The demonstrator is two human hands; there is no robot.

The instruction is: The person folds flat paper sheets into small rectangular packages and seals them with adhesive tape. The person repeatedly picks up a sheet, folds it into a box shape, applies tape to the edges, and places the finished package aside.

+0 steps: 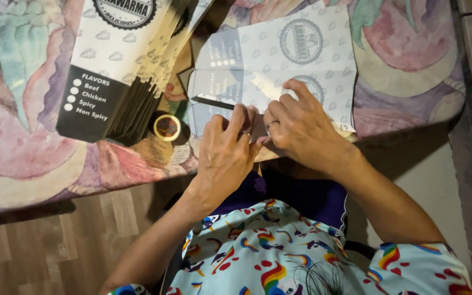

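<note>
Home: patterned bedsheet, wood-look floor, stacked paper food bags.

The scene is lit warmly and evenly, moderately bright, with light falling from above and somewhat behind the camera. Soft shadows pool under the edge of the patterned cloth onto the wooden floor, and beneath the stack of printed paper bags. The flat paper sheet reads pale without harsh glare (only a mild sheen). Focus is fair at centre; the clothing at the bottom edge looks softer, and straight lines bow slightly near the borders.
</note>
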